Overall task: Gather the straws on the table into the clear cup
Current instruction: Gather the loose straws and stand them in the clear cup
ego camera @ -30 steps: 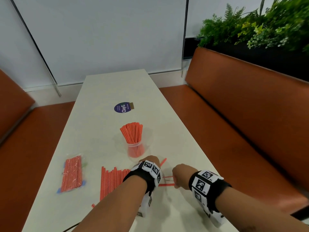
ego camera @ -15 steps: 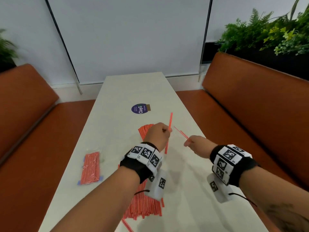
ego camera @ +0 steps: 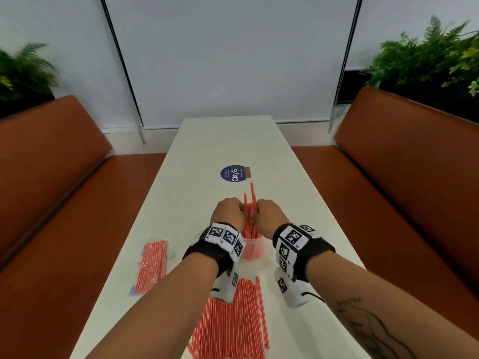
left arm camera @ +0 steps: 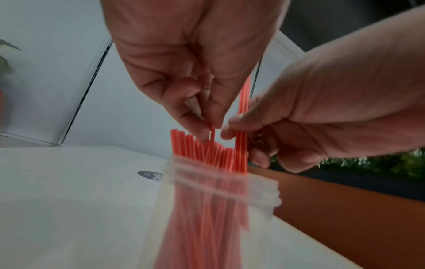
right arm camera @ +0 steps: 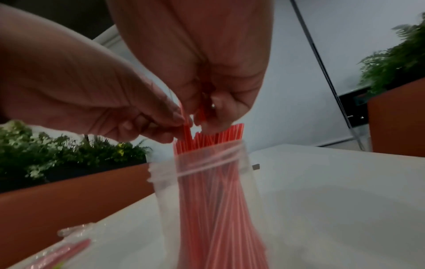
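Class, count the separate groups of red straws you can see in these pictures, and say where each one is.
3: straws standing in the clear cup under both hands; loose straws lying on the table nearest the camera; a bagged pack to the left. Others may be hidden.

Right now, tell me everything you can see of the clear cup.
The clear cup looks like thin transparent plastic with a ridged rim. It stands upright on the white table, packed with red straws that stick out above its rim. Both hands hover over it, touching only straws. Loose straws lie nearer the person.
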Demonstrator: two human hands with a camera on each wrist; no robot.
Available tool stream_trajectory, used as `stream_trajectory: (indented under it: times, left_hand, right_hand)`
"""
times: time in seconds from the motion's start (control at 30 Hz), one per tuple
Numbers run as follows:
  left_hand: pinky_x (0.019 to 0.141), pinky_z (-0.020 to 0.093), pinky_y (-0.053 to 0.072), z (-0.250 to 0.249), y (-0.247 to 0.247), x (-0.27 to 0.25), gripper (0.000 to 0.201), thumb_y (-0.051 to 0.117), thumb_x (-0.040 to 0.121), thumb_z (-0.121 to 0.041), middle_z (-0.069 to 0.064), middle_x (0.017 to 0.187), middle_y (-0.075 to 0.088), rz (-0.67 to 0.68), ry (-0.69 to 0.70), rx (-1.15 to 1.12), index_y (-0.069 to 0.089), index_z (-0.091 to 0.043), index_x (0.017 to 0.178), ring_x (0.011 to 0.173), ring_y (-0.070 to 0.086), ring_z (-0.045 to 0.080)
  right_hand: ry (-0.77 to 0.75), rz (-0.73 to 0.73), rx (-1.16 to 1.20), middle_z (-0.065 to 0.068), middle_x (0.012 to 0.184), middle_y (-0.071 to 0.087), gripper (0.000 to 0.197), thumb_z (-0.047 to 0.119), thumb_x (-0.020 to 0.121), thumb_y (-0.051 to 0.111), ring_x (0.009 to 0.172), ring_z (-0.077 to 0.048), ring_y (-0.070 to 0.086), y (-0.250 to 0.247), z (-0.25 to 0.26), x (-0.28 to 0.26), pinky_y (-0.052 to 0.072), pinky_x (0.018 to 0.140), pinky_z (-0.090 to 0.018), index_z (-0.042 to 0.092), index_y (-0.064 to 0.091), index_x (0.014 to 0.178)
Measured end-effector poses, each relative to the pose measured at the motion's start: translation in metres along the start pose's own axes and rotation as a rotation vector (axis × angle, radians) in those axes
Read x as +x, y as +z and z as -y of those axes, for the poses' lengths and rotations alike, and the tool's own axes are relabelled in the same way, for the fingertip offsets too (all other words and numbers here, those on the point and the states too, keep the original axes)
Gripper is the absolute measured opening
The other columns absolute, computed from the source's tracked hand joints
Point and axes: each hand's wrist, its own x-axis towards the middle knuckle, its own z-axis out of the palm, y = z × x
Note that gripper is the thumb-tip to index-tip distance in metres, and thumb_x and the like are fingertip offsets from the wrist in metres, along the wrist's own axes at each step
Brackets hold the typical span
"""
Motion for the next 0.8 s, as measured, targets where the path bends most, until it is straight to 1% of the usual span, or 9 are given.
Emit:
stream_trajectory:
  times: [0.07,0.2,0.33,0.43,0.5,0.57,0.63,0.7,0.8]
  left_hand:
    - [0.084,0.035,0.052,0.007,0.004,0.002,0.026,0.049,0.086,-0.004,0.014,0.104,0.072,0.018,-0.006,0.034,0.071,-0.003,0.099,0.098,0.065,0.030]
    - [0.098,0.034,0.047,0.010,0.000,0.003,0.029,0.054,0.088,-0.006,0.014,0.117,0.067,-0.004,0.007,-0.048,0.065,-0.004,0.115,0.112,0.060,0.028]
    - [0.102,0.034,0.044,0.010,-0.014,-0.001,0.031,0.050,0.090,-0.005,0.012,0.124,0.064,-0.080,0.032,-0.110,0.063,-0.005,0.118,0.117,0.057,0.026]
    - [0.094,0.033,0.049,0.017,-0.028,-0.012,0.024,0.054,0.089,-0.009,0.012,0.115,0.068,-0.092,0.013,-0.092,0.067,-0.006,0.109,0.107,0.062,0.026]
    - [0.089,0.033,0.049,0.025,-0.034,-0.023,0.025,0.058,0.088,-0.019,0.013,0.110,0.069,0.041,-0.051,0.080,0.067,-0.003,0.104,0.104,0.064,0.028]
    - [0.084,0.032,0.050,0.036,-0.036,-0.037,0.031,0.061,0.087,-0.030,0.013,0.103,0.070,0.229,-0.139,0.289,0.066,-0.001,0.095,0.102,0.065,0.027]
    - [0.079,0.030,0.049,0.049,-0.034,-0.052,0.033,0.063,0.086,-0.035,0.011,0.090,0.064,0.340,-0.191,0.390,0.060,-0.004,0.078,0.098,0.066,0.026]
    - [0.080,0.030,0.051,0.064,-0.032,-0.068,0.035,0.063,0.086,-0.037,0.009,0.089,0.060,0.371,-0.229,0.407,0.061,-0.002,0.086,0.087,0.062,0.024]
    - [0.080,0.030,0.051,0.081,-0.026,-0.090,0.041,0.058,0.088,-0.041,0.009,0.090,0.062,0.409,-0.279,0.396,0.060,-0.003,0.102,0.081,0.057,0.021]
  right_hand:
    - [0.026,0.043,-0.067,-0.006,0.073,0.055,0.021,0.007,0.091,0.047,0.088,-0.030,0.058,0.001,0.000,-0.002,0.042,0.065,-0.029,0.005,0.058,0.073]
    - [0.095,-0.032,-0.061,-0.014,0.120,0.058,0.028,0.002,0.089,0.049,0.112,-0.028,0.057,-0.007,-0.003,-0.002,0.047,0.086,-0.029,0.002,0.056,0.116]
    - [0.092,-0.102,-0.027,-0.012,0.112,0.063,0.024,0.001,0.088,0.047,0.102,-0.028,0.062,-0.016,-0.002,-0.008,0.052,0.082,-0.033,0.004,0.060,0.109]
    - [0.130,0.115,-0.146,-0.014,0.101,0.070,0.016,0.007,0.089,0.052,0.085,-0.026,0.070,-0.013,-0.005,-0.018,0.057,0.072,-0.032,0.000,0.066,0.095]
    - [0.184,0.324,-0.176,-0.012,0.089,0.069,0.015,0.016,0.089,0.059,0.056,-0.015,0.067,-0.006,-0.008,-0.034,0.053,0.052,-0.025,0.002,0.061,0.084]
    - [0.227,0.479,-0.200,-0.010,0.088,0.070,0.022,0.023,0.091,0.060,0.044,-0.011,0.057,0.004,-0.010,-0.053,0.046,0.043,-0.020,0.001,0.061,0.094]
    - [0.184,0.561,-0.303,-0.014,0.111,0.069,0.024,0.025,0.093,0.057,0.068,-0.019,0.066,0.017,-0.012,-0.069,0.052,0.061,-0.025,0.003,0.058,0.102]
    - [0.154,0.587,-0.365,-0.016,0.120,0.065,0.023,0.028,0.094,0.055,0.103,-0.028,0.066,0.031,-0.014,-0.080,0.051,0.070,-0.027,0.006,0.050,0.088]
    - [0.206,0.559,-0.268,-0.007,0.079,0.061,0.042,0.038,0.092,0.055,0.090,-0.025,0.067,0.056,-0.017,-0.088,0.038,0.052,-0.021,0.009,0.041,0.064]
